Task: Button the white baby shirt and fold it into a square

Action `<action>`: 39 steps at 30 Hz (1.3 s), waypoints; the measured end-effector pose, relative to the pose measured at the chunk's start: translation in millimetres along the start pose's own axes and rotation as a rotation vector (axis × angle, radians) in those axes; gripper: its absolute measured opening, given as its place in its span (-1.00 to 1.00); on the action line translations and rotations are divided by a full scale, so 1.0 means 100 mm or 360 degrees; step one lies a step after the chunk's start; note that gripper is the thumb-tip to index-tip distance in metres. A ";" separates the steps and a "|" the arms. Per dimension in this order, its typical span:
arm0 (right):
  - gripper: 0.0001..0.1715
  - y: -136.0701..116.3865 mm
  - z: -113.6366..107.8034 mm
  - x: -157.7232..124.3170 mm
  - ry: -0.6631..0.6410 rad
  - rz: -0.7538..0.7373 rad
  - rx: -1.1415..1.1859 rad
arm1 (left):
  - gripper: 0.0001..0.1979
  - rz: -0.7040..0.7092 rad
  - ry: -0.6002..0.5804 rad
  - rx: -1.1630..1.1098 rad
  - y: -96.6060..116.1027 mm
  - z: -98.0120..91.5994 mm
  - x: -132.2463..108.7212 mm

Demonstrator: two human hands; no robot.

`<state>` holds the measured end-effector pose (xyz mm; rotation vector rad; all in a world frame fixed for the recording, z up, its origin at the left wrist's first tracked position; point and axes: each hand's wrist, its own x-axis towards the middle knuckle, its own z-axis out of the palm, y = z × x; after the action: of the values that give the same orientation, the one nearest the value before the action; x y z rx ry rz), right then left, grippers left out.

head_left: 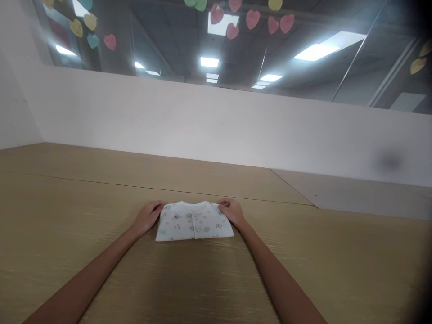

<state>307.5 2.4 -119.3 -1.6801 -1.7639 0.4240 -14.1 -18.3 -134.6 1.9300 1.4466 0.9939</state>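
Note:
A small white baby shirt [195, 222] with a faint animal print lies folded on the wooden table, its neckline toward the far side and a front seam down its middle. At its upper left corner, my left hand [148, 217] pinches the edge of the cloth between thumb and fingers. My right hand [232, 210] grips the upper right corner in the same manner, with its fingertips on the fabric. Both forearms reach in from the bottom of the view. The underside of the shirt is hidden.
The wooden table [101, 216] has a seam running across it beyond the shirt. A greyish panel [357, 191] adjoins it at the right. Behind stands a white wall [202, 121], topped by glass [175, 40] with heart-shaped paper notes [253, 19].

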 end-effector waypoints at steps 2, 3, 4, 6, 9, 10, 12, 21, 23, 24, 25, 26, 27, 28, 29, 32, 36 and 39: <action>-0.76 0.00 0.00 0.00 -0.0003 0.0006 -0.0010 | -0.56 -0.0001 -0.0004 0.0005 0.00 0.00 0.00; -0.76 0.00 0.00 0.00 -0.0004 0.0008 -0.0016 | -0.56 -0.0004 -0.0008 0.0008 0.01 0.00 0.00; -0.75 0.00 0.01 0.00 -0.0005 0.0010 -0.0023 | -0.56 -0.0003 -0.0014 0.0008 0.01 0.00 0.00; -0.76 0.00 0.01 0.00 -0.0002 0.0007 -0.0036 | -0.55 0.0007 -0.0022 -0.0002 0.02 -0.01 -0.01; -0.76 -0.01 0.00 0.00 0.0007 0.0005 -0.0047 | -0.55 0.0019 -0.0005 -0.0011 0.02 -0.01 -0.01; -0.76 -0.01 0.00 -0.01 0.0009 0.0007 -0.0048 | -0.55 0.0020 -0.0003 -0.0012 0.02 -0.01 -0.01; -0.76 -0.02 0.00 -0.01 0.0016 0.0015 -0.0055 | -0.55 0.0010 -0.0004 -0.0016 0.01 -0.01 -0.01; -0.77 -0.02 0.00 0.00 0.0015 0.0011 -0.0083 | -0.55 -0.0013 -0.0015 -0.0018 -0.02 0.01 0.01; -0.77 -0.02 0.00 -0.01 0.0014 0.0015 -0.0099 | -0.56 -0.0016 -0.0019 -0.0017 -0.02 0.01 0.01; -0.76 -0.03 0.00 -0.01 0.0011 0.0014 -0.0105 | -0.56 -0.0016 -0.0027 -0.0019 -0.02 0.00 0.00; -0.76 -0.03 0.00 -0.01 0.0008 0.0011 -0.0109 | -0.56 -0.0014 -0.0035 -0.0023 -0.02 0.00 0.00; -0.76 -0.04 -0.01 -0.01 0.0005 0.0006 -0.0111 | -0.56 -0.0010 -0.0036 -0.0025 -0.02 0.00 0.00; -0.76 -0.04 -0.01 -0.02 0.0005 0.0001 -0.0113 | -0.56 -0.0005 -0.0038 -0.0026 -0.02 0.00 0.00; -0.76 -0.04 -0.01 -0.02 0.0006 -0.0002 -0.0116 | -0.56 0.0001 -0.0039 -0.0027 -0.02 0.00 0.00; -0.76 -0.04 -0.01 -0.02 0.0010 -0.0001 -0.0120 | -0.56 0.0004 -0.0036 -0.0028 -0.01 -0.01 0.00; -0.76 -0.04 -0.01 -0.02 0.0009 0.0006 -0.0130 | -0.56 -0.0006 -0.0037 -0.0036 0.00 -0.01 0.00; -0.76 -0.04 -0.01 -0.02 -0.0003 -0.0001 -0.0126 | -0.55 -0.0020 -0.0026 -0.0031 0.01 -0.01 -0.01; -0.77 -0.05 -0.01 -0.03 0.0000 -0.0014 -0.0120 | -0.53 -0.0018 -0.0023 -0.0014 0.01 -0.01 -0.01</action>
<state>304.3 -0.9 -115.9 -1.7239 -1.8067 0.3575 -14.5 -19.7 -133.8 1.9167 1.4410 0.9775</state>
